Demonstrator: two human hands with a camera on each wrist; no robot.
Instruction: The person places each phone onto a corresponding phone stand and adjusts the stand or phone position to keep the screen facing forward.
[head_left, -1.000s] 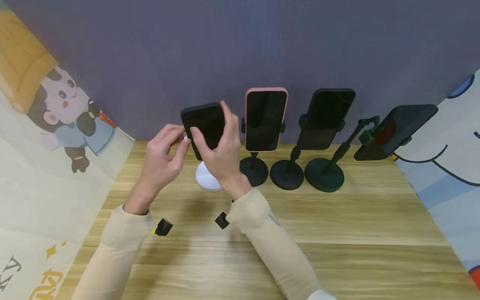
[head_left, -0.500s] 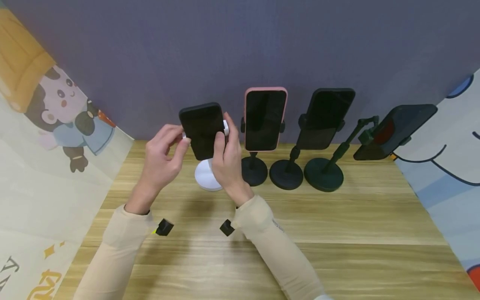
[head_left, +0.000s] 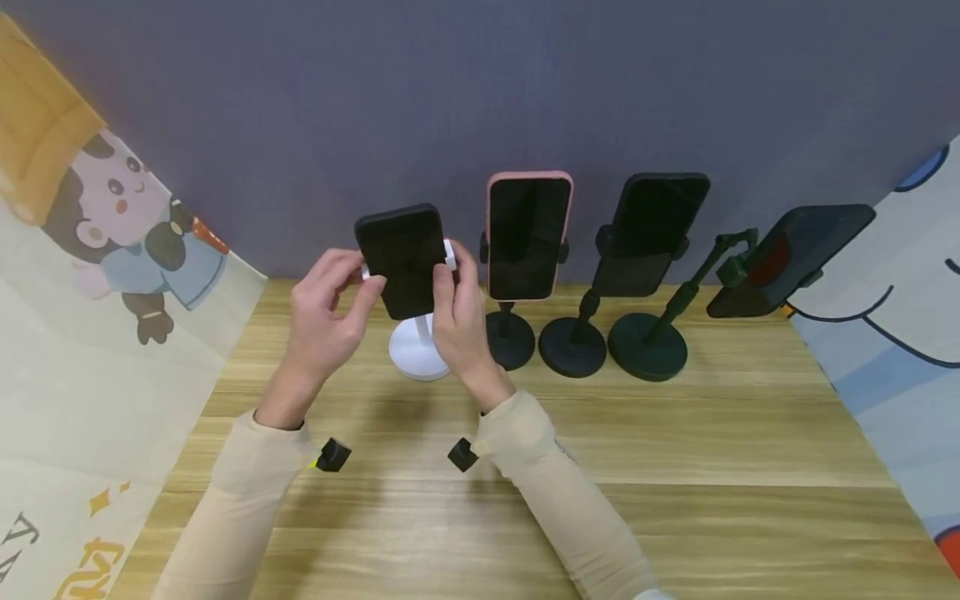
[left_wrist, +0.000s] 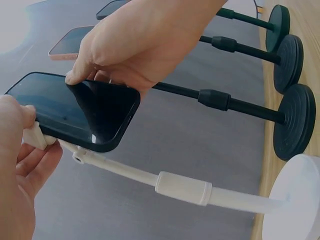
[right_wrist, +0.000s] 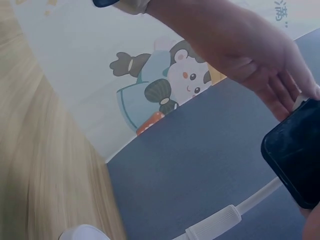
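Observation:
A black smartphone (head_left: 403,265) sits tilted in the white phone stand (left_wrist: 182,188), whose round base rests on the table. My left hand (head_left: 324,310) pinches the stand's white clamp (left_wrist: 35,136) at the phone's left edge, between thumb and fingers. On the other side, my right hand (head_left: 463,327) holds the phone's right edge, thumb at the front and fingers behind. A white clamp arm (head_left: 450,254) shows there beside the fingers. The phone hides most of the holder's back.
To the right stand a pink-edged phone (head_left: 529,237) and a black phone (head_left: 651,237), each on a black stand. A green stand (head_left: 649,346) at the far right bears another dark phone (head_left: 795,260). A grey-blue panel (head_left: 420,108) rises behind the wooden table (head_left: 675,492).
My right hand has slid down from the phone's upper right corner and screen to its lower right edge, uncovering the right clamp arm. My left hand stays at the left clamp.

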